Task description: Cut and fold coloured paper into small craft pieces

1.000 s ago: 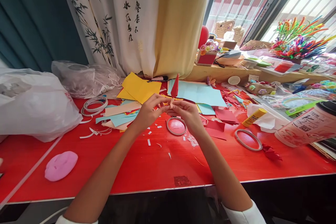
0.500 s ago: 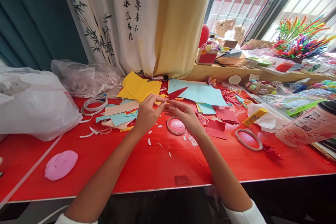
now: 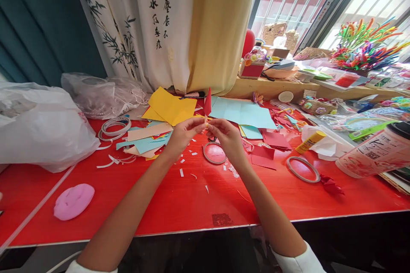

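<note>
Red paper [image 3: 208,104], pointed, stands nearly upright mid-scene, above the fingertips and over the table [image 3: 179,209]. We see the left hand [image 3: 185,134] pinching its pale lower end between thumb and fingers; the right hand [image 3: 228,135] pinches at the same spot, fingertips meeting, so we log both as grasping it. Exact finger contact is too small for us to tell. Near the right hand, we get a tape ring [image 3: 215,163] flat on the table. Far of the hands: yellow sheets [image 3: 173,106] left, blue sheet [image 3: 243,113] right. Left of the left hand, we note offcuts [image 3: 149,141], then tape rolls [image 3: 115,129], then a white bag [image 3: 45,123]. Near left, pink lump [image 3: 74,201]. Right of the right hand, red squares [image 3: 262,156], then glue stick [image 3: 310,142], then cup [image 3: 374,153]. We mark a second ring [image 3: 296,174] on the right, crumpled red piece [image 3: 332,185] just beside it. White scraps [image 3: 182,172] dot the table between the forearms.
</note>
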Tool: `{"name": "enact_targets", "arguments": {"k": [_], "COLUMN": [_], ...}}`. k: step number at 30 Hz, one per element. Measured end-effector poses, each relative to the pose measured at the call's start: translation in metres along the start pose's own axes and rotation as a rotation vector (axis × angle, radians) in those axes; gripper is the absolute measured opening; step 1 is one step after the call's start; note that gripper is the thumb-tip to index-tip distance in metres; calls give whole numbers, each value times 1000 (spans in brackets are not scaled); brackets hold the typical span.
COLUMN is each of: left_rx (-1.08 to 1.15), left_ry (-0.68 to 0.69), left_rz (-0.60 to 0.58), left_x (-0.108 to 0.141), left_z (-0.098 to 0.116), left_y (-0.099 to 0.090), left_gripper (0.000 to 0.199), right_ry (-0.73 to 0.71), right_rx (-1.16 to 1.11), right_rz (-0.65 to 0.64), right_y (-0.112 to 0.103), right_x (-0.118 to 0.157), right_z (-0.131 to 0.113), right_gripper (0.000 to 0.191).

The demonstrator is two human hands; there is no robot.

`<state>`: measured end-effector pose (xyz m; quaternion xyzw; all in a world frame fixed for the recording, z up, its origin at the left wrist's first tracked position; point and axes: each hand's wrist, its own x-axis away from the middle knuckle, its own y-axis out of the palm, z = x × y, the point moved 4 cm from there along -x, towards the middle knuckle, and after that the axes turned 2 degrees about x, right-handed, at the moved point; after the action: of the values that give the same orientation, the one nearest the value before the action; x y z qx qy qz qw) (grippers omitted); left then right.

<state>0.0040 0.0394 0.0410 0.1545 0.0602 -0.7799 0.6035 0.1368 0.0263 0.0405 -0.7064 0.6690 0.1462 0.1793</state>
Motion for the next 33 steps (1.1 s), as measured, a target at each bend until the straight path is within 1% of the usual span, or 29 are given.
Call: {"name": "enact_targets", "arguments": {"k": [4,8,13,18,23,28,33], "left_rx": [114,234,232,251,278,292,266], "left_ry": [-74,-119,-158,-188,-145,-79,-90], "left_rz": [12,-37,-126,-137,-114,-53,-56], "left_x": [-1,0,3,3,1,-2,-2], "left_z": [-5,-7,-5,-8,-13,-18,-19], "left_y": [-1,2,6,6,5,1,0], "left_gripper": [26,22,25,26,18,13,13], "right_ry": [-39,-62,-82,-103,-76,-5,-11], "right_rx": [46,58,132,178,156,62,32], "right_rz": [-6,5,15,4,-10,-79,-70], "right_y": [2,4,3,2,3,8,7], "right_x": [2,2,2,3,3,2,2], "right_z": [-3,-4,-3,-4,-4,-2,-1], "right_gripper": [13,10,8,7,13,17,15]}}
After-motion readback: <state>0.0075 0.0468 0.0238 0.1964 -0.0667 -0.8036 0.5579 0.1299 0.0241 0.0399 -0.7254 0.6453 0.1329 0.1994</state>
